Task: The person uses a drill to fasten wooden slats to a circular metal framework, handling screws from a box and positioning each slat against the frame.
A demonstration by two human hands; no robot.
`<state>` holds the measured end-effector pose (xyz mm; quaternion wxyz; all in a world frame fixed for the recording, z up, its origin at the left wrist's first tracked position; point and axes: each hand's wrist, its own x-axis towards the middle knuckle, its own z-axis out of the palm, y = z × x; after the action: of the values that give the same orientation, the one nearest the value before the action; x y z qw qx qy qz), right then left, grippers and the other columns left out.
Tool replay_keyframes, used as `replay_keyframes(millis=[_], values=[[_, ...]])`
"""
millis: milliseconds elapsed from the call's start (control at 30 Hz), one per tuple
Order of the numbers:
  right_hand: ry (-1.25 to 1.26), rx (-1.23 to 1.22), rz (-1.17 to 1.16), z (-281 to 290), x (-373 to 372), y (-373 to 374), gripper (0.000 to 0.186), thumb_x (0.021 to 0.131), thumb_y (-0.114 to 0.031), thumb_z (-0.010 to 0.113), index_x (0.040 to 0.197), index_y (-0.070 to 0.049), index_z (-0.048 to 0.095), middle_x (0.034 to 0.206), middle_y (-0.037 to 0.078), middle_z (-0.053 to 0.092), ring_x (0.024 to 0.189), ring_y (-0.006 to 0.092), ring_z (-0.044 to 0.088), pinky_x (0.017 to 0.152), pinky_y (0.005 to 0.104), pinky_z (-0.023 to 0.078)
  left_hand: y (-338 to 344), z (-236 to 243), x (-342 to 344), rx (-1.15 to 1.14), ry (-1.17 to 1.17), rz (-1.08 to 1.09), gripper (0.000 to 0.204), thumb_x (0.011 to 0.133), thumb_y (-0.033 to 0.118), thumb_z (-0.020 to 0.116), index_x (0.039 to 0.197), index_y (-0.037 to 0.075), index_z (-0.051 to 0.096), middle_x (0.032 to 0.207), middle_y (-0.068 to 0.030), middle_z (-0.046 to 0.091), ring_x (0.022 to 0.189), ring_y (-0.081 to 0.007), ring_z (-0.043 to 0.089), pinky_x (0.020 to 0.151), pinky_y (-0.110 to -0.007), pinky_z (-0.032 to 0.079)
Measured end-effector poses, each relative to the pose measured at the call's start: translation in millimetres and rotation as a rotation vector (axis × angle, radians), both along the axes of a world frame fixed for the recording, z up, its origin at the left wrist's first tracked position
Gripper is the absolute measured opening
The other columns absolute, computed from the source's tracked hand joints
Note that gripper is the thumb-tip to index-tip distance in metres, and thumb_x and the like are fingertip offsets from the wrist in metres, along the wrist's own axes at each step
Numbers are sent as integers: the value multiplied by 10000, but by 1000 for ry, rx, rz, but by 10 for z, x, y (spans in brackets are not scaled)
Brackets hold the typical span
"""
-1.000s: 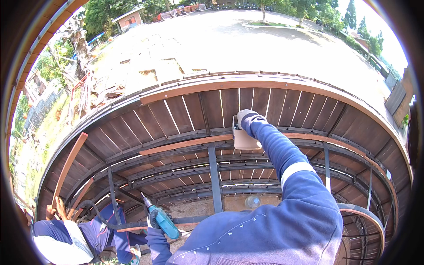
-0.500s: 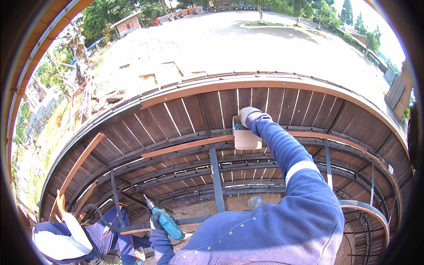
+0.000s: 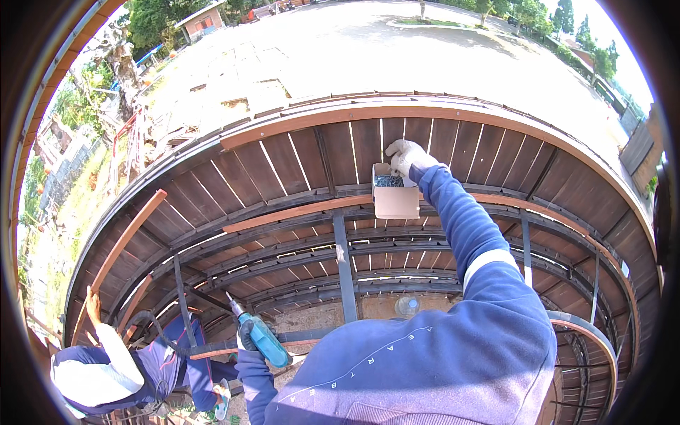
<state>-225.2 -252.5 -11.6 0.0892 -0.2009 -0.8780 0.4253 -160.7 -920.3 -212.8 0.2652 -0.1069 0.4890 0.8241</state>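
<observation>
A teal power drill (image 3: 265,341) is gripped in my left hand (image 3: 246,336), which wears a dark glove. The drill's bit end points up and left, away from my body. My right hand (image 3: 409,156), in a pale work glove, is just above the far right edge of an open cardboard box (image 3: 397,205). Its fingers are bent and drawn together; whatever they may hold is too small to make out. Inside the box lie many small bluish metal screws (image 3: 387,181). The box rests on the dark curved framework, with its flap folded toward me.
Curved dark metal rails (image 3: 304,256) and a post (image 3: 345,265) stand between me and the slatted boards (image 3: 297,173). At the lower left, a co-worker (image 3: 106,375) holds a long reddish-brown strip (image 3: 127,244). A clear round container (image 3: 407,306) sits below the rails.
My right hand has come up out of the box and shows more fully, and the screws are more visible. The whole view has tilted slightly downward. The drill stays in my left hand.
</observation>
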Motion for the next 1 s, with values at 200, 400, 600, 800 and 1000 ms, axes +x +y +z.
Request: replay_keyframes(millis=[200,400,600,800,1000], values=[[173,-428,0,145,313,-376,392,893,42,505,1245,-1,673,909,111,729,701,160,693,608,267,558,0,24,40,-17,29,20,536,845,496,752,1184,104,616,929,-173,704,799,-375,725,727,-546,631],[147,-807,279,119,1230,-1641,416,831,126,493,1202,23,650,951,144,708,713,153,679,581,261,546,77,143,32,-46,18,61,558,834,454,775,1178,49,605,925,-175,708,769,-366,735,719,-529,648],[372,-1516,7,-232,1151,-1671,350,852,92,491,1164,21,632,938,132,652,694,177,619,563,256,520,48,130,110,-28,10,108,549,843,378,766,1236,42,583,926,-182,703,743,-362,740,694,-528,658],[569,-573,-234,-76,534,-635,345,875,85,547,1184,3,679,972,125,733,771,195,725,669,284,591,113,224,108,-51,14,78,549,857,451,754,1198,54,590,931,-184,707,759,-370,734,704,-533,650],[423,-145,-154,-459,175,-47,302,897,-1,570,1156,8,725,1053,130,776,839,174,743,786,288,601,116,181,74,-46,41,57,534,853,480,766,1163,76,604,903,-160,706,755,-366,730,691,-528,642]])
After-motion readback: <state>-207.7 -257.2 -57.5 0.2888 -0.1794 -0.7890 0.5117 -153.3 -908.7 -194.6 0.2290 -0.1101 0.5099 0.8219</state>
